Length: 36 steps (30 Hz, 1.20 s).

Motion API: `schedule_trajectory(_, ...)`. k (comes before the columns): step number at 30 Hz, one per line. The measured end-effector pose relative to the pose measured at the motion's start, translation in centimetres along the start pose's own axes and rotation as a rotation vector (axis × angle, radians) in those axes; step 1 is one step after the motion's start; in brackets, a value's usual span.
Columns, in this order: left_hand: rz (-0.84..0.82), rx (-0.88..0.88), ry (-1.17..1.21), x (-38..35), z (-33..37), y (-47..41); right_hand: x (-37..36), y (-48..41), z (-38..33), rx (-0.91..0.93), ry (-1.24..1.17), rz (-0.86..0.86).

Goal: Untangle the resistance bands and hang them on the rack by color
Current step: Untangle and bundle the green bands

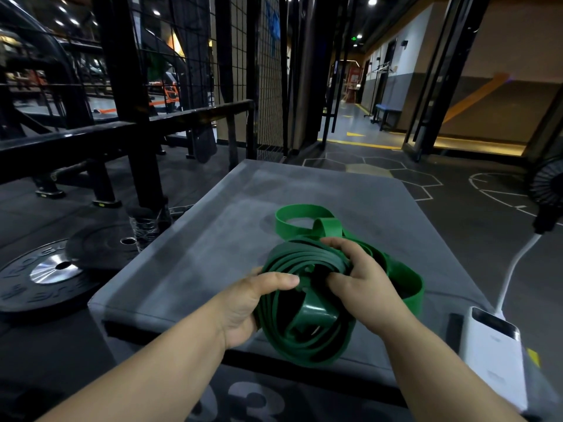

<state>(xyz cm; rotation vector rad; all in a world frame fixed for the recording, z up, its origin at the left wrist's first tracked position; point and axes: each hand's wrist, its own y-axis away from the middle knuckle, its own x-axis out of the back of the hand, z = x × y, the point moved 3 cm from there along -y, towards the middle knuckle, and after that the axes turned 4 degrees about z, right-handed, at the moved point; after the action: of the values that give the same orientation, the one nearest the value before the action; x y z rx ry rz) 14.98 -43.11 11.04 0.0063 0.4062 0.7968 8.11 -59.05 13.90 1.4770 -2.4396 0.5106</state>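
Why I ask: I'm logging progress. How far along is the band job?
Done: nothing plainly; no hung band shows. In hand: the left hand and right hand grip the tangled dark green bands above the grey pad, a lighter green band trailing onto it. Left: separating them and hanging all.

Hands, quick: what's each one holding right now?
Left hand: closed, gripping the tangled green bands.
Right hand: closed, gripping the same green bands.

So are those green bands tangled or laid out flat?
Tangled: the bands sit bunched in overlapping coils on the box, gripped by the left hand and right hand.
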Motion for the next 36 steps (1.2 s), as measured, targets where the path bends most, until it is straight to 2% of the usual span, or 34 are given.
schedule_trajectory(4,-0.024,-0.028,-0.023,-0.3,-0.2,0.2,-0.1,0.0,0.0,0.015,-0.083,-0.007)
schedule_trajectory(10,0.192,-0.189,-0.047,-0.8,-0.1,-0.2,-0.9,0.2,-0.8,0.02,-0.161,-0.104)
schedule_trajectory(16,0.256,-0.175,-0.014,-0.4,-0.5,-0.6,-0.3,0.1,-0.7,-0.047,-0.171,-0.313)
schedule_trajectory(29,0.281,-0.201,-0.145,0.4,1.1,-0.5,-0.8,-0.4,-0.5,-0.021,-0.194,-0.255)
schedule_trajectory(34,0.298,-0.226,-0.084,1.0,1.5,-0.6,-1.2,-0.4,0.1,0.089,0.152,-0.079)
schedule_trajectory(36,0.251,-0.238,-0.055,1.0,1.7,-0.6,-1.4,-0.3,0.0,0.116,0.204,-0.044)
